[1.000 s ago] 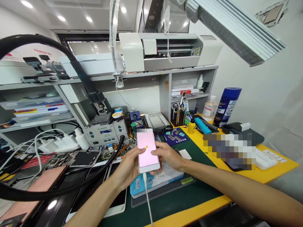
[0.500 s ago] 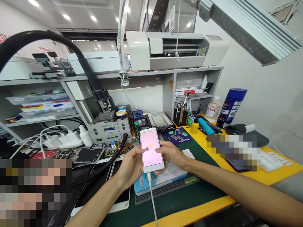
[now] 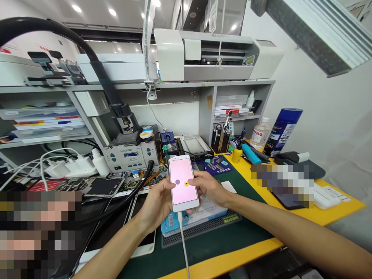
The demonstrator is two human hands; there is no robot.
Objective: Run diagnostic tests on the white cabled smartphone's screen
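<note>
A white smartphone (image 3: 183, 172) with a lit pink screen is held upright between both hands. On the screen are a small purple dot and a yellow icon. My left hand (image 3: 158, 202) grips its left edge, the thumb lying at the purple dot. From the right, my right hand (image 3: 209, 186) holds the other edge, with its thumb over the screen by the yellow icon. Fingers of the hands are partly hidden behind the phone. A white charging cable (image 3: 183, 242) is plugged into its bottom end. Below lies a blue and white package (image 3: 171, 224) on a dark perforated mat (image 3: 197, 230).
A grey soldering station (image 3: 130, 157) stands behind, its black hose (image 3: 142, 180) curving forward. Left lie tablets (image 3: 139, 228) and circuit boards (image 3: 101, 186). On the right are a yellow bottle (image 3: 237, 154), a blue spray can (image 3: 282, 130) and a clear bottle (image 3: 259, 133). A lamp (image 3: 314, 35) hangs overhead.
On the screen the yellow icon has moved right and slightly down, toward the right thumb. The camera view has shifted a little; both hands still hold the phone.
</note>
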